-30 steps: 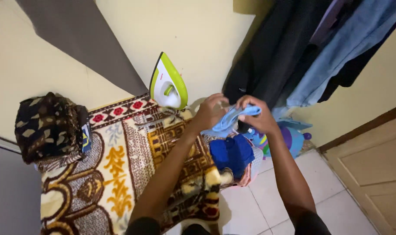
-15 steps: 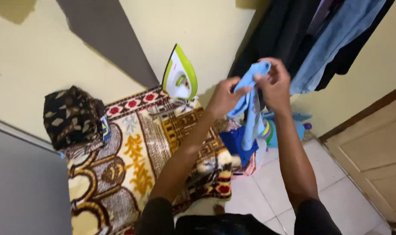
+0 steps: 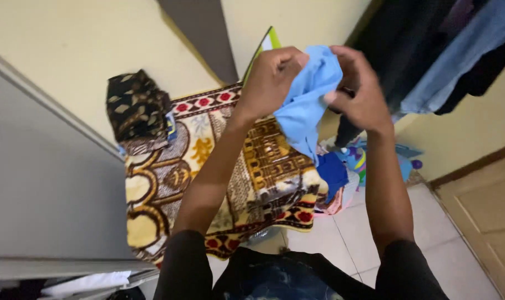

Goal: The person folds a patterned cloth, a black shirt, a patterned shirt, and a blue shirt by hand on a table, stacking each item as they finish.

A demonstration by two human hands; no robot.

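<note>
Above patterned yellow-brown blanket [image 3: 180, 178], left hand [image 3: 272, 78] and right hand [image 3: 360, 91] gripped light blue cloth garment [image 3: 307, 105], fingers closed on its upper edge. Since a second ago, garment lifted higher, clear of blue clothes pile [image 3: 333, 172], hanging unfolded.

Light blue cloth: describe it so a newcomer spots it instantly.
Start at the patterned yellow-brown blanket. Above its far end, the left hand and right hand grip the light blue cloth, held in the air, paler than the dark blue fabric piled below.
</note>
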